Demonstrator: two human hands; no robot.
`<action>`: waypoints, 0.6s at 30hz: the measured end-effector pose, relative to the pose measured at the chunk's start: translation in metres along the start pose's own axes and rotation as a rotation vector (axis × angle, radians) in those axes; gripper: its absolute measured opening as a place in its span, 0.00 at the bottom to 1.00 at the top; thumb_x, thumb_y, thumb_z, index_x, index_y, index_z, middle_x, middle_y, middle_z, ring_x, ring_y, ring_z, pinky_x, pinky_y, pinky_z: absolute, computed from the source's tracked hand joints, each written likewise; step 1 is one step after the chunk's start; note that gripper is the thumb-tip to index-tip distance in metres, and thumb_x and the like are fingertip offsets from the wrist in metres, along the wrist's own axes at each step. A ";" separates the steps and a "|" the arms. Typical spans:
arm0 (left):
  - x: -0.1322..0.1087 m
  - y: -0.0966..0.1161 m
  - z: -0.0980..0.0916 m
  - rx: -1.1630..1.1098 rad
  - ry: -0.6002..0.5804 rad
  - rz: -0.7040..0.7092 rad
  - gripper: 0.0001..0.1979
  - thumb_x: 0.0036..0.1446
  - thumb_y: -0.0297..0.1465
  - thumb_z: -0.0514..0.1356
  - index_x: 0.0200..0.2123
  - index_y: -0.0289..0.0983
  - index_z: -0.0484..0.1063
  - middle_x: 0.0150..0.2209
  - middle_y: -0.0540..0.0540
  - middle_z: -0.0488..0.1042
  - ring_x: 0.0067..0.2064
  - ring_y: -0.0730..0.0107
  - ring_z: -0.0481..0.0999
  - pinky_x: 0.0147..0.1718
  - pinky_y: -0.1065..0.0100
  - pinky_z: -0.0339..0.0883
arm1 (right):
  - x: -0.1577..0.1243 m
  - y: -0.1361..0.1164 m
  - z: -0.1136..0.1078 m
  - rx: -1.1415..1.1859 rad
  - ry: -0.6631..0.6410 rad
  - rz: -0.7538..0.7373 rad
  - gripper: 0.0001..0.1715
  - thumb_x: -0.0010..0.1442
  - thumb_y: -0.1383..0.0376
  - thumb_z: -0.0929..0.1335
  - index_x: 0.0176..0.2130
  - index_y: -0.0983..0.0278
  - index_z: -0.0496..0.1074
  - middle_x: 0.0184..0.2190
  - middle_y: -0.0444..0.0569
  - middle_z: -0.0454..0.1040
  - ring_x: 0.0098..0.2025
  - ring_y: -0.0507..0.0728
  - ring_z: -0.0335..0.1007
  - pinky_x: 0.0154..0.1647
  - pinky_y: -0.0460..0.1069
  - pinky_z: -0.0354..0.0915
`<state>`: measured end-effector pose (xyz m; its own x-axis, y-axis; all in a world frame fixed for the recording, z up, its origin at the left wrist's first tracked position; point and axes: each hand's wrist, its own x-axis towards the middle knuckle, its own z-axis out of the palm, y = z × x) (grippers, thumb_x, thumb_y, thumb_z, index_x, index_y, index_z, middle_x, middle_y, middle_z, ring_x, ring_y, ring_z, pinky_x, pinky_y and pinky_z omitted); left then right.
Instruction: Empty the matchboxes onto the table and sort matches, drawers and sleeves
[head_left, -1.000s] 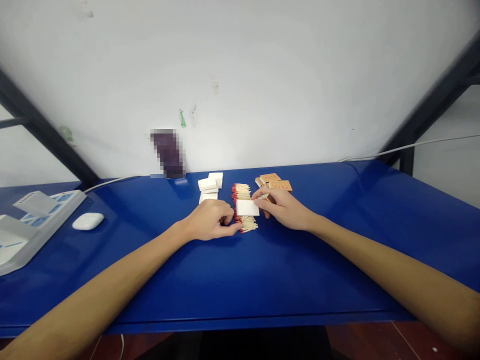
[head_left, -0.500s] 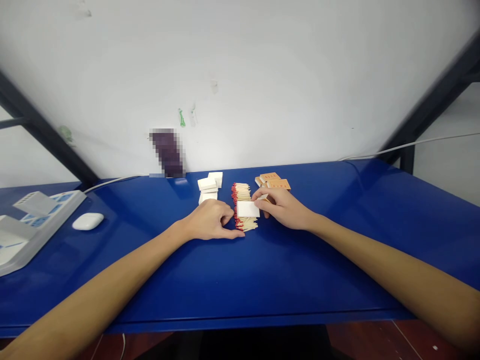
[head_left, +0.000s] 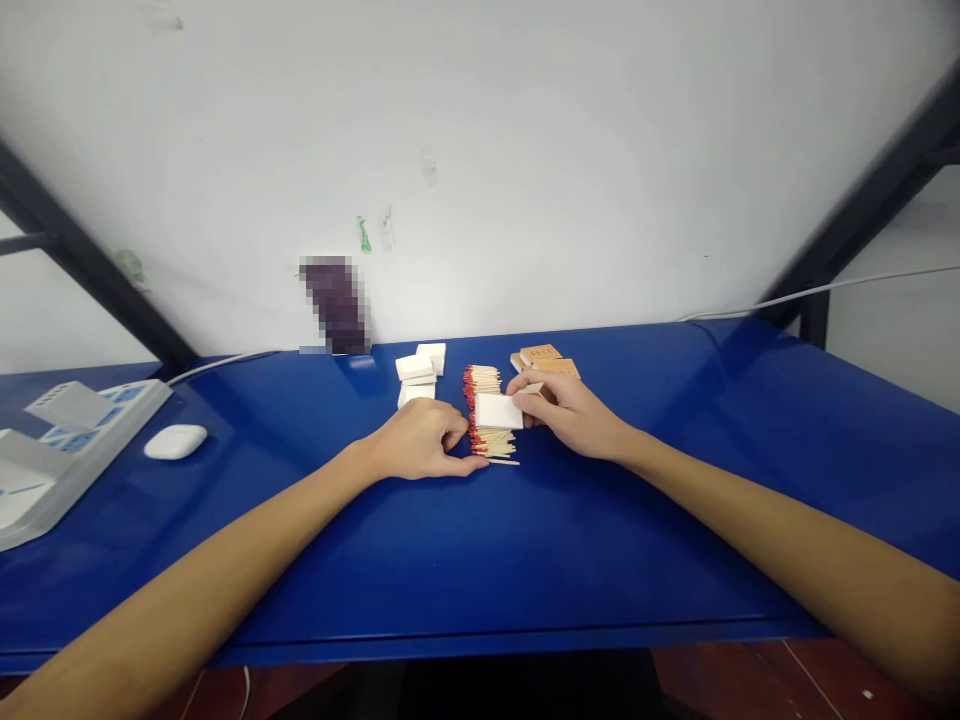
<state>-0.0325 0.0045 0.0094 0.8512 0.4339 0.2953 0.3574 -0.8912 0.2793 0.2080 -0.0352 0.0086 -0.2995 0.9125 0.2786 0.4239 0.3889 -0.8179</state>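
Note:
My right hand (head_left: pixel 566 412) grips a white matchbox tray (head_left: pixel 499 411) between thumb and fingers, above the middle of a row of matches. A bit of orange-brown card shows between that thumb and forefinger; I cannot tell whether it belongs to the same box. The matches (head_left: pixel 486 380) lie side by side with red heads to the left, partly covered by the tray. My left hand (head_left: pixel 424 440) rests beside the red heads, fingers curled and thumb stretched out apart from them. Its thumb tip touches the head end of a single match (head_left: pixel 504 462) at the near end.
White matchbox trays (head_left: pixel 416 370) are stacked beyond my left hand. Orange matchbox covers (head_left: pixel 541 353) lie behind my right hand. On the left are a white earbud case (head_left: pixel 175 442) and a power strip (head_left: pixel 142 400) with plugs. A wall stands behind the blue table (head_left: pixel 480 570).
The tray in my right hand has shifted slightly away from me and to the right. One match now lies apart from the row's near end, by my left thumb.

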 end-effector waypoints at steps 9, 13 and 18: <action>0.001 0.004 -0.001 0.086 -0.011 0.063 0.26 0.57 0.45 0.60 0.17 0.36 0.55 0.17 0.54 0.59 0.20 0.78 0.59 0.23 0.70 0.49 | 0.001 -0.003 0.001 0.291 0.034 0.062 0.11 0.61 0.58 0.66 0.34 0.63 0.68 0.22 0.43 0.69 0.25 0.52 0.66 0.29 0.49 0.62; 0.001 0.008 -0.002 0.175 0.012 0.125 0.26 0.59 0.45 0.59 0.16 0.36 0.57 0.16 0.53 0.60 0.20 0.76 0.59 0.23 0.69 0.49 | 0.000 -0.008 0.000 0.261 0.046 0.065 0.11 0.60 0.58 0.66 0.35 0.64 0.69 0.22 0.44 0.70 0.25 0.53 0.67 0.29 0.49 0.61; 0.001 0.014 0.000 0.387 0.096 0.302 0.22 0.62 0.41 0.56 0.17 0.37 0.65 0.17 0.50 0.65 0.21 0.72 0.63 0.23 0.67 0.51 | -0.001 -0.009 -0.001 0.166 0.077 0.041 0.12 0.60 0.57 0.66 0.36 0.64 0.69 0.21 0.43 0.69 0.25 0.53 0.66 0.27 0.49 0.58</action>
<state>-0.0265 -0.0079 0.0139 0.9061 0.1426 0.3983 0.2321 -0.9547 -0.1862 0.2054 -0.0396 0.0159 -0.2161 0.9365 0.2761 0.2854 0.3310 -0.8994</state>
